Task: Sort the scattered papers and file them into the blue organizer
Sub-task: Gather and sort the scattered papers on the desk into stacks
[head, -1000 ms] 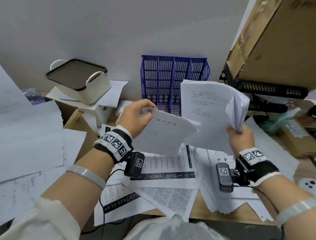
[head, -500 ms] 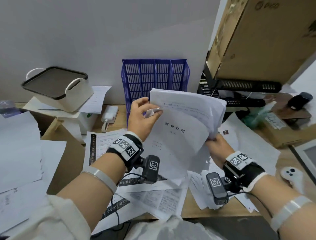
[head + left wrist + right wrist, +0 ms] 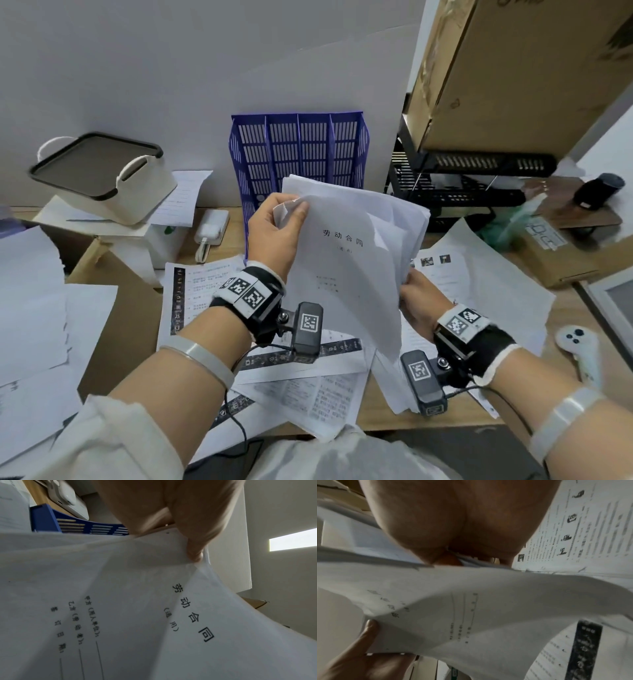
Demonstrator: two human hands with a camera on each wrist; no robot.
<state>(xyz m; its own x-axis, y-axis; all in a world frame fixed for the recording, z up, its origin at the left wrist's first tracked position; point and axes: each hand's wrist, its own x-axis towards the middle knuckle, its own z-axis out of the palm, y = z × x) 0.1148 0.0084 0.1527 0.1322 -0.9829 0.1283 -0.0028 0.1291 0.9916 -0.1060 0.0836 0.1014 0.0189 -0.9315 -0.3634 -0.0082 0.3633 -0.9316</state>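
Near the blue organizer (image 3: 298,161), the left hand (image 3: 274,233) pinches the paper stack (image 3: 349,246) by its top corner; the right hand (image 3: 419,301) grips the bottom edge, likely to square it.

Your left hand (image 3: 274,233) is raised with its thumb and fingers pinched shut; your right hand (image 3: 419,305) sits lower, fingers curled in a grip, both forearms reaching forward.

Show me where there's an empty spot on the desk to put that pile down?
Bare wood shows by the white charger, left of the blue organizer, and along the front edge between the scattered papers and the white controller. The middle is crowded with sheets.
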